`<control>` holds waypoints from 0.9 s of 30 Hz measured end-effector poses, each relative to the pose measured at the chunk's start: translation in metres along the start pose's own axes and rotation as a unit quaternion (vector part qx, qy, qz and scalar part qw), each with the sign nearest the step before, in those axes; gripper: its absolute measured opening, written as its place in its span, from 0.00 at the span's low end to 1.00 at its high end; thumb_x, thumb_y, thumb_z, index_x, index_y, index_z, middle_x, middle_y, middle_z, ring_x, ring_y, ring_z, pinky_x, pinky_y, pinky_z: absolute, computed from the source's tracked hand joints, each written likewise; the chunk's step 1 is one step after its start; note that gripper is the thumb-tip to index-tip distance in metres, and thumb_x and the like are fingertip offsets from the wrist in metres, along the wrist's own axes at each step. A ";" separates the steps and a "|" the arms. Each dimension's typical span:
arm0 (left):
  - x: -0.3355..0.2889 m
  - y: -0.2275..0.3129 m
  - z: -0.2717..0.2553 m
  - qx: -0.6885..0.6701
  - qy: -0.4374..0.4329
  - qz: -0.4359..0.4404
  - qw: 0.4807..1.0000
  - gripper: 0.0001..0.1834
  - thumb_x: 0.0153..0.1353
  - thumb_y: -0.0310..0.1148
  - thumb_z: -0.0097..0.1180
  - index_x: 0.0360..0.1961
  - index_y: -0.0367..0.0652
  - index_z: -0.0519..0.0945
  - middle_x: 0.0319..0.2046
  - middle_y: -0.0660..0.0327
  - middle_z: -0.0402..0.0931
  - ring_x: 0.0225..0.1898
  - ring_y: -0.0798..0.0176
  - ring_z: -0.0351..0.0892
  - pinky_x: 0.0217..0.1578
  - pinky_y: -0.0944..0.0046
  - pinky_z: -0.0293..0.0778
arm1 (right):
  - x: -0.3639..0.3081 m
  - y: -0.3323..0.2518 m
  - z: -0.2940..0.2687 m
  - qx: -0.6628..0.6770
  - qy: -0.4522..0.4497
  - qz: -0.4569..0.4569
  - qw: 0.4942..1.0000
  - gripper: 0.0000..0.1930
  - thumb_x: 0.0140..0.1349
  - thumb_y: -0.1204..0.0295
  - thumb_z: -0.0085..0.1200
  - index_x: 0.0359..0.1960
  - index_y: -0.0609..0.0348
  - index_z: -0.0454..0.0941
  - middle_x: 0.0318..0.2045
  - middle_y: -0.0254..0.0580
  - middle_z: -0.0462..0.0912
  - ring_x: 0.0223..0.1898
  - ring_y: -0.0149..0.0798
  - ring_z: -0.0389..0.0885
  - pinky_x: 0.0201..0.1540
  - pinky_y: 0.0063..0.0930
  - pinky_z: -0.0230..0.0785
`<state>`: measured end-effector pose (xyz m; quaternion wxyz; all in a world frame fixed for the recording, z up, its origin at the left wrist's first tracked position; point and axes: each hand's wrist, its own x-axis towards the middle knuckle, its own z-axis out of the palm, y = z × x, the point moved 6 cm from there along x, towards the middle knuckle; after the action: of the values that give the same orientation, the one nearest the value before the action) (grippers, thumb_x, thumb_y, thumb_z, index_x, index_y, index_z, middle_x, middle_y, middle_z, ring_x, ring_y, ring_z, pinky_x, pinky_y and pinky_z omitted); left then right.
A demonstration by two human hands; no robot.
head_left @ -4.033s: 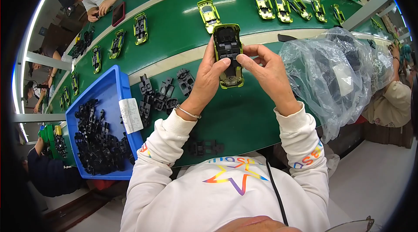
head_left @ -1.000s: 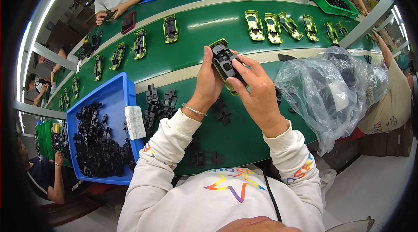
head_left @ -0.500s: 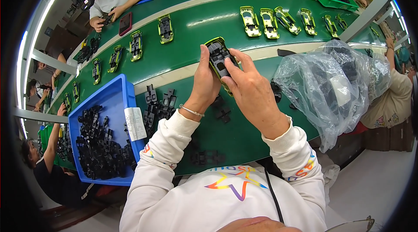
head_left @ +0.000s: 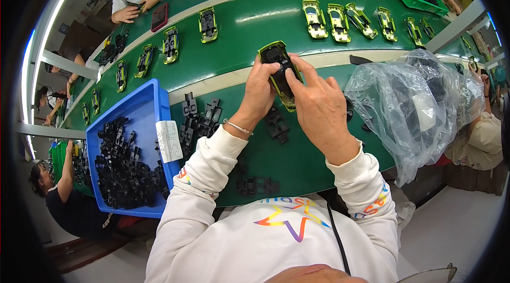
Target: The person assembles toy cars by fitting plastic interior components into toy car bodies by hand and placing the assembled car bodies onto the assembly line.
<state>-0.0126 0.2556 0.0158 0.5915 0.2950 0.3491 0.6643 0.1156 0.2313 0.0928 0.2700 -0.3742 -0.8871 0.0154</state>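
Observation:
A yellow-green toy car body with a black insert is held between my two hands above the near edge of the green bench, its hollow underside facing up. My left hand grips its left side, the thumb lying on the black insert. From the other side my right hand holds it, with fingers along the edge and a fingertip on the insert. Loose black plastic parts lie on the bench beneath my hands, partly hidden. More black parts lie left of my left wrist.
At left a blue bin holds many black parts. A clear plastic bag lies at right. Several green car bodies line the green belt beyond the bench. Co-workers sit across and at both sides; a green crate stands far right.
My left thumb has come onto the black insert, and the right fingers have shifted on the car body. The whole view has moved slightly. Across the belt, a co-worker's hands have moved.

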 end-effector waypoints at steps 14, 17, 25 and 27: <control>0.012 0.014 0.007 0.088 -0.065 -0.010 0.994 0.25 0.64 0.31 0.46 0.62 0.36 0.65 0.61 0.45 0.71 0.55 0.47 0.79 0.53 0.54 0.80 | -0.082 0.108 -0.038 0.201 0.021 0.181 0.963 0.09 0.61 0.77 0.59 0.44 0.61 0.82 0.41 0.44 0.82 0.39 0.47 0.83 0.41 0.31 0.75; 0.012 0.007 0.014 0.108 -0.064 -0.003 0.992 0.24 0.64 0.30 0.46 0.61 0.35 0.66 0.61 0.45 0.72 0.55 0.46 0.79 0.53 0.53 0.79 | -0.097 0.109 -0.033 0.195 -0.003 0.197 0.961 0.11 0.60 0.77 0.59 0.45 0.61 0.82 0.42 0.43 0.81 0.40 0.47 0.82 0.43 0.33 0.75; 0.043 -0.004 -0.021 0.077 0.029 -0.082 0.993 0.24 0.67 0.27 0.40 0.63 0.27 0.63 0.62 0.40 0.70 0.60 0.43 0.75 0.55 0.54 0.78 | -0.105 0.114 -0.002 0.104 -0.039 0.122 0.986 0.14 0.56 0.75 0.63 0.45 0.58 0.80 0.41 0.42 0.79 0.43 0.48 0.81 0.44 0.39 0.74; 0.046 -0.012 -0.025 0.063 0.043 -0.100 0.992 0.24 0.68 0.27 0.41 0.63 0.27 0.62 0.60 0.37 0.70 0.60 0.42 0.74 0.55 0.55 0.79 | -0.102 0.115 0.000 0.112 -0.034 0.125 0.985 0.14 0.56 0.75 0.63 0.45 0.58 0.80 0.40 0.42 0.79 0.42 0.48 0.81 0.43 0.39 0.74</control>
<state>-0.0317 0.2992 -0.0092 0.6196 0.2669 0.4432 0.5902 0.2494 0.2456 0.0191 0.2760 -0.4484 -0.8347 0.1613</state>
